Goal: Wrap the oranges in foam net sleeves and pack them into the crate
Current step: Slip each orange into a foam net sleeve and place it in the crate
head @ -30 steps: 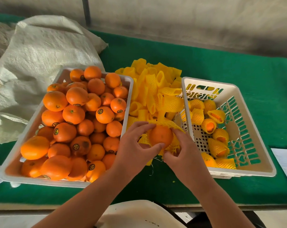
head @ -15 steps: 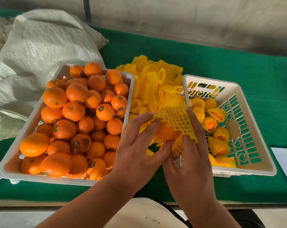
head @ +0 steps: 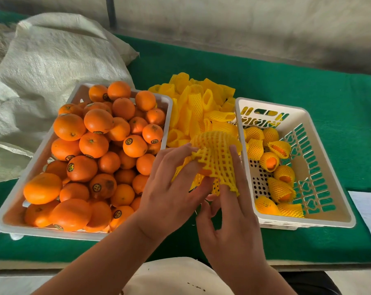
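Both hands over the green felt-covered desk [head: 265,86]; left hand [head: 171,188] and right hand [head: 229,218] stretch 1 yellow foam net sleeve [head: 216,154] over a round orange fruit [head: 204,172], fingers hooked in the mesh, each grip clamped on the sleeve; white plastic tray of bare oranges [head: 78,167] at left; pile of loose yellow sleeves [head: 199,107] between; white slotted crate [head: 320,173] holding wrapped oranges [head: 269,161] at right.

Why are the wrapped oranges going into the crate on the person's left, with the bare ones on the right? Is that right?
The sides are swapped. The head view shows the wrapped oranges in the right crate, and the bare oranges in the left crate.
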Motion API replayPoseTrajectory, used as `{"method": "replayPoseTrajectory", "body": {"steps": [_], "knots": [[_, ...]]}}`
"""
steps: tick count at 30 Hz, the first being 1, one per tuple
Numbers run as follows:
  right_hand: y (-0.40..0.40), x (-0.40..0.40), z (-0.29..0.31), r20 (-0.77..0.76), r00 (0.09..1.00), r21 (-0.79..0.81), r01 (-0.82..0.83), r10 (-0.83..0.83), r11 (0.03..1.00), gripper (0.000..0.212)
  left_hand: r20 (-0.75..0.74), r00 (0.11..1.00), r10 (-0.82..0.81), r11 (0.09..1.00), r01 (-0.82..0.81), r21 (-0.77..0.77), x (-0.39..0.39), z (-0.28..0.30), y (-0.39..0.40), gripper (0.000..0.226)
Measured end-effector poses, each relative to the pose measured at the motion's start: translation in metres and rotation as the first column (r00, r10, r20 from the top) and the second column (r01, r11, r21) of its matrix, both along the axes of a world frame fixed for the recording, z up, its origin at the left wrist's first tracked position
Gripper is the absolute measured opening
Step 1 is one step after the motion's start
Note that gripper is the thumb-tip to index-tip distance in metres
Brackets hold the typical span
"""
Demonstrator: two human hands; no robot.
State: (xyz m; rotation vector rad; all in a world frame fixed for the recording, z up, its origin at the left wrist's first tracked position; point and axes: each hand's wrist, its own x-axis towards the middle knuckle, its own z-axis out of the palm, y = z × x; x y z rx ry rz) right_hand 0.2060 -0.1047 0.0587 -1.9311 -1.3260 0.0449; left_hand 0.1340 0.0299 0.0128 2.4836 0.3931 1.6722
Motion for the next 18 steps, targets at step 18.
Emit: {"method": "replayPoseTrajectory", "body": {"steps": [18], "knots": [[-0.004,0.024,0.025,-0.327,0.945,0.261,0.085,0.005,0.961,0.085,-0.008,0.994,-0.112,0.983,0.11,-0.145,-0.026,0.012,0.001,0.052]]}}
